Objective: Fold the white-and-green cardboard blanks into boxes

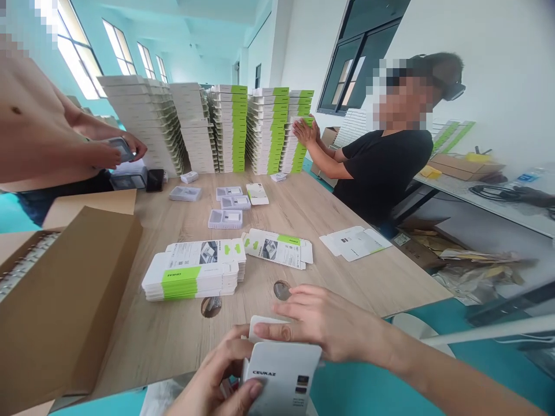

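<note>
A white carton (pixel 281 378) printed CEUKAZ stands at the table's near edge with its top flaps raised. My left hand (pixel 225 375) is closed around its left side, thumb on the printed face. Across the far flap lies the thumb of my right hand (pixel 316 323), whose other fingers reach forward beyond it, pinching the carton's top. The carton's lower part is cut off by the frame. Ahead on the table rests a stack of flattened cartons (pixel 191 283) with green bands, and to its right lies another flat carton (pixel 280 249).
An open cardboard box (pixel 87 289) fills the left side. Several plastic trays (pixel 225 219) sit mid-table, before tall stacks of white and green cartons (pixel 232 130). Two round holes pierce the tabletop (pixel 173 341). One person (pixel 52 127) handles a tray at left; another (pixel 381 167) touches the stacks at right.
</note>
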A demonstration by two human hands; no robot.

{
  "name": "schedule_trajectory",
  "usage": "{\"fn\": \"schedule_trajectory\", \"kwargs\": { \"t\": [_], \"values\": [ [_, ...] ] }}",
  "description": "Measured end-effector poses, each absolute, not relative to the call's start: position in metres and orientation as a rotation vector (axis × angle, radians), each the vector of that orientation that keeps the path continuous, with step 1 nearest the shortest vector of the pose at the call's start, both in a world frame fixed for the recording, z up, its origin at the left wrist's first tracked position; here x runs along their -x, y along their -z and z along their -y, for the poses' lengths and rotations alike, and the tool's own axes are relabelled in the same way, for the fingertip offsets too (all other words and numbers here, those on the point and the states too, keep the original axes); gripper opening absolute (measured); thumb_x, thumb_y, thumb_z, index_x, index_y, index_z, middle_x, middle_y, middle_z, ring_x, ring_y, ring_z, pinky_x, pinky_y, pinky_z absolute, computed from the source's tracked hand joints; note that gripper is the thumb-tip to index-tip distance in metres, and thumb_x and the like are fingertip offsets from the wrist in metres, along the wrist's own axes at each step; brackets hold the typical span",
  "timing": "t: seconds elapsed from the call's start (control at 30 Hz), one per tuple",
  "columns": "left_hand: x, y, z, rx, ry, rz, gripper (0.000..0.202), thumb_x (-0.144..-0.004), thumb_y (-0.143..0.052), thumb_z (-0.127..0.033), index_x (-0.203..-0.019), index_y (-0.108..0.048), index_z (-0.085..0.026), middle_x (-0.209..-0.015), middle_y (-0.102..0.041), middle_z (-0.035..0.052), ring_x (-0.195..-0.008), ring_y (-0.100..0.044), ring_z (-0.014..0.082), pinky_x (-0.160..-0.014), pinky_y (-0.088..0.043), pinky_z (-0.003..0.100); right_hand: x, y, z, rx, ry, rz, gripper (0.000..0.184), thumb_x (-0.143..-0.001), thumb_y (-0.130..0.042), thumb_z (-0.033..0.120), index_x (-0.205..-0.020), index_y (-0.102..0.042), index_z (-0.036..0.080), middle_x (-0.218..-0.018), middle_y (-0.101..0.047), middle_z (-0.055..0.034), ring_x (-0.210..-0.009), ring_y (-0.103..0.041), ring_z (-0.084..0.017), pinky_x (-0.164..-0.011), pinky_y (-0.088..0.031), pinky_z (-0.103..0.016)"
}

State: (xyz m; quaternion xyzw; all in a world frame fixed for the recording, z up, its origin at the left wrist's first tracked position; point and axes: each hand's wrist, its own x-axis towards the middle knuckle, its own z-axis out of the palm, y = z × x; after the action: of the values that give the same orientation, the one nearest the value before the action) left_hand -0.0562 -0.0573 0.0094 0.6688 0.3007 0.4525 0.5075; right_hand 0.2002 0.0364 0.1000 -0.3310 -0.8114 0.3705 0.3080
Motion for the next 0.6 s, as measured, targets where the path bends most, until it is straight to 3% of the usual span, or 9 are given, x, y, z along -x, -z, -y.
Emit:
{"fn": "schedule_trajectory", "kwargs": {
  "t": [0.13,0.23,0.3,0.33,0.37,0.4,0.47,0.53,0.6],
  "values": [
    [0.052,-0.009,0.052,-1.872,-1.164,-0.804,0.029,-0.094,-0.07,-0.016,-0.121,-0.067,-0.029,-0.118,-0.075,0.0141,-0.11,-0.074,0.0292,-0.086,-0.062,0.033,-0.21,-0.138,-0.046,0.671,-1.632,2.303,0.047,-0.076,-0.081,0.036,-0.122,-0.082,0.028,-0.095,-0.085,-0.0022,-0.083,-0.079,-0.022,-0.079,-0.059,-0.033],
    [0.051,-0.011,0.05,-1.925,-1.15,-0.802,0.033,-0.094,-0.067,-0.012,-0.122,-0.063,-0.029,-0.125,-0.073,0.0138,-0.102,-0.075,0.0244,-0.079,-0.061,0.027,-0.205,-0.152,-0.054,0.806,-1.868,2.218,0.056,-0.077,-0.08,0.045,-0.127,-0.078,0.02,-0.102,-0.084,-0.0071,-0.089,-0.079,-0.025,-0.073,-0.059,-0.033],
    [0.051,-0.011,0.051,-1.922,-1.134,-0.808,0.033,-0.095,-0.065,-0.013,-0.123,-0.062,-0.031,-0.128,-0.071,0.012,-0.102,-0.074,0.0224,-0.079,-0.06,0.025,-0.193,-0.149,-0.053,0.981,-1.724,2.306,0.036,-0.082,-0.076,0.039,-0.114,-0.079,0.022,-0.085,-0.081,-0.0016,-0.073,-0.073,-0.019,-0.061,-0.05,-0.026],
    [0.051,-0.009,0.053,-1.907,-1.136,-0.808,0.032,-0.096,-0.066,-0.014,-0.122,-0.062,-0.032,-0.125,-0.072,0.0104,-0.101,-0.073,0.0217,-0.079,-0.059,0.025,-0.187,-0.144,-0.051,1.026,-1.607,2.398,0.015,-0.085,-0.073,0.034,-0.095,-0.078,0.023,-0.069,-0.073,0.0031,-0.06,-0.065,-0.015,-0.055,-0.042,-0.023],
    [0.05,-0.007,0.056,-1.87,-1.151,-0.815,0.032,-0.096,-0.067,-0.016,-0.123,-0.062,-0.033,-0.121,-0.072,0.0088,-0.098,-0.072,0.0204,-0.079,-0.059,0.025,-0.18,-0.139,-0.049,1.027,-1.487,2.495,0.016,-0.088,-0.07,0.03,-0.073,-0.068,0.023,-0.054,-0.06,0.0072,-0.05,-0.052,-0.012,-0.051,-0.034,-0.024],
    [0.05,-0.004,0.058,-1.8,-1.182,-0.833,0.036,-0.097,-0.068,-0.018,-0.127,-0.06,-0.035,-0.119,-0.072,0.0075,-0.093,-0.071,0.0186,-0.077,-0.059,0.024,-0.174,-0.134,-0.046,0.987,-1.385,2.576,0.035,-0.09,-0.068,0.028,-0.059,-0.052,0.023,-0.046,-0.044,0.0097,-0.045,-0.04,-0.01,-0.05,-0.027,-0.025],
    [0.048,0.005,0.064,-1.551,-1.27,-0.879,0.049,-0.098,-0.07,-0.024,-0.14,-0.05,-0.039,-0.122,-0.072,0.0063,-0.082,-0.07,0.0142,-0.073,-0.058,0.022,-0.168,-0.126,-0.042,0.883,-1.24,2.651,0.052,-0.095,-0.061,0.028,-0.055,-0.028,0.023,-0.045,-0.025,0.0105,-0.044,-0.025,-0.008,-0.05,-0.021,-0.028],
    [0.046,0.013,0.068,-1.302,-1.326,-0.886,0.052,-0.099,-0.071,-0.03,-0.143,-0.045,-0.04,-0.132,-0.07,0.0082,-0.084,-0.072,0.0138,-0.074,-0.059,0.022,-0.166,-0.12,-0.042,0.838,-1.163,2.658,0.051,-0.098,-0.054,0.031,-0.058,-0.024,0.024,-0.047,-0.024,0.0097,-0.044,-0.024,-0.009,-0.05,-0.019,-0.029],
    [0.046,0.018,0.067,-1.254,-1.314,-0.843,0.042,-0.099,-0.071,-0.031,-0.138,-0.056,-0.036,-0.139,-0.068,0.0105,-0.103,-0.075,0.0204,-0.086,-0.06,0.028,-0.168,-0.117,-0.044,0.824,-1.134,2.661,0.049,-0.099,-0.051,0.031,-0.059,-0.024,0.024,-0.048,-0.028,0.0087,-0.044,-0.025,-0.009,-0.05,-0.018,-0.029]
  ]
}}
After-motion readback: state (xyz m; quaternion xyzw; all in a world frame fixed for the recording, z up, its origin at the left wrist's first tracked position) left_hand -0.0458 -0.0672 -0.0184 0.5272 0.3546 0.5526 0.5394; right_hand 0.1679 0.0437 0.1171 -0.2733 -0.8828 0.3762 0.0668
